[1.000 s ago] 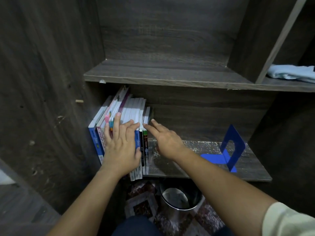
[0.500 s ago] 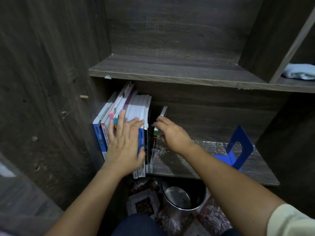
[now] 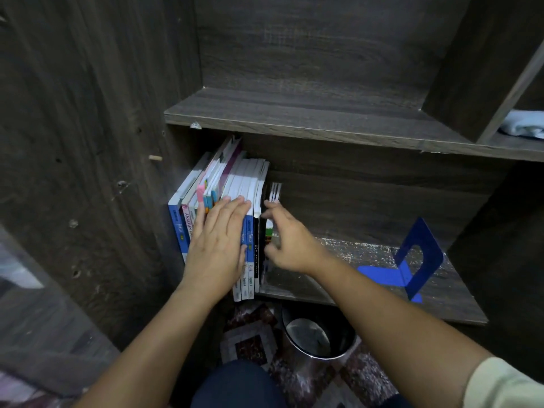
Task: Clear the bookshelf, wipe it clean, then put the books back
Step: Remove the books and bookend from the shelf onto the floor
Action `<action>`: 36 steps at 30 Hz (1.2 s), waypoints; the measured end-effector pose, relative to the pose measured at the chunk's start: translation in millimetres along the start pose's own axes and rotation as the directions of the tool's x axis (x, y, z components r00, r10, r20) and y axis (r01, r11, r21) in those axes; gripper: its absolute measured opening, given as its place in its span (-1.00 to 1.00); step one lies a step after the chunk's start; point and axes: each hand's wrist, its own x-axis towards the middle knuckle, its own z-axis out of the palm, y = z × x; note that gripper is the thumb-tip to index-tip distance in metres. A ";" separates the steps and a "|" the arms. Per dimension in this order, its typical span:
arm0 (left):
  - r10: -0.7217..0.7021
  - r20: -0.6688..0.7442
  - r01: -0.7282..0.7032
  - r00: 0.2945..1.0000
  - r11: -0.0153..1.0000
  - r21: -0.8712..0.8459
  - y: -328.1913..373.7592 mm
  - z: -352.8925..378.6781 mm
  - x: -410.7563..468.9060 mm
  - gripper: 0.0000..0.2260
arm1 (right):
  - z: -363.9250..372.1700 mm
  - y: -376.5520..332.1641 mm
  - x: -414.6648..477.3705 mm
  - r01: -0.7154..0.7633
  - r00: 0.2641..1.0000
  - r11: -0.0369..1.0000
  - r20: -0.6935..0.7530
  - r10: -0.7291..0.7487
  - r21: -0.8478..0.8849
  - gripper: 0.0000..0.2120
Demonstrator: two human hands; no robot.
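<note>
books (image 3: 232, 184) packed upright at the left end of the lower shelf (image 3: 441, 301)

the left hand (image 3: 217, 245) lies flat on their spines, fingers straight. just beside it, the right hand (image 3: 291, 240) curls round a thin book (image 3: 275, 191) at the row's right end, blurred. a blue bookend (image 3: 418, 254) stands well apart to the right.

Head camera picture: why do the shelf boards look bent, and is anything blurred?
Head view: the wide-angle lens bows the shelf board; the right hand and the thin book it holds are motion-smeared; glare speckles the lower shelf.
</note>
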 end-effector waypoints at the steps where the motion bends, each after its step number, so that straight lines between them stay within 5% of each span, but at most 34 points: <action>1: 0.001 -0.001 -0.001 1.000 1.000 -0.003 0.1 -0.2 -0.1 -0.27 | 3.6 -1.8 -0.6 -0.017 1.000 1.000 0.003 0.017 0.025 -0.46; 4: 0.001 -0.004 -0.001 1.000 1.000 -0.015 0.2 -0.4 -0.3 -0.26 | 12.9 -3.9 -2.7 -0.039 0.997 0.998 -0.059 0.042 0.052 -0.48; 7: -0.007 -0.011 0.006 1.000 1.000 -0.027 0.4 0.3 -0.3 -0.24 | 13.3 -5.5 -5.1 -0.043 0.998 0.993 -0.048 0.049 0.111 -0.27; 10: -0.007 -0.018 0.006 1.000 0.999 -0.046 0.8 0.9 -0.3 -0.24 | 3.6 -5.9 -3.7 0.019 1.000 0.999 -0.006 -0.019 0.039 -0.10; 16: -0.018 -0.013 0.017 1.000 0.998 -0.057 0.4 1.1 -0.6 -0.25 | -10.5 -3.3 -1.1 0.063 0.998 0.996 0.030 -0.061 -0.070 -0.07; 23: -0.033 -0.013 0.032 0.999 0.997 -0.071 1.5 1.3 0.4 -0.26 | -24.5 5.5 5.2 0.048 0.986 0.933 -0.134 -0.102 -0.357 -0.45; 26: -0.034 -0.022 0.032 0.999 0.996 -0.077 2.4 1.1 0.1 -0.26 | -30.8 9.4 8.8 0.125 0.937 0.839 -0.215 -0.276 -0.530 -0.73; 29: -0.036 -0.019 0.035 0.999 0.997 -0.072 2.4 1.1 -0.1 -0.25 | -33.6 21.4 11.9 0.251 0.877 0.725 -0.166 -0.450 -0.642 -0.65; 33: -0.047 -0.015 0.046 0.999 0.997 -0.068 3.3 1.7 0.0 -0.26 | -44.2 23.5 18.2 0.278 0.896 0.743 -0.115 -0.429 -0.608 -0.49; 36: -0.053 -0.011 0.052 0.999 0.997 -0.063 4.7 1.4 0.4 -0.25 | -52.3 23.0 20.1 0.270 0.917 0.695 -0.043 -0.397 -0.666 -0.62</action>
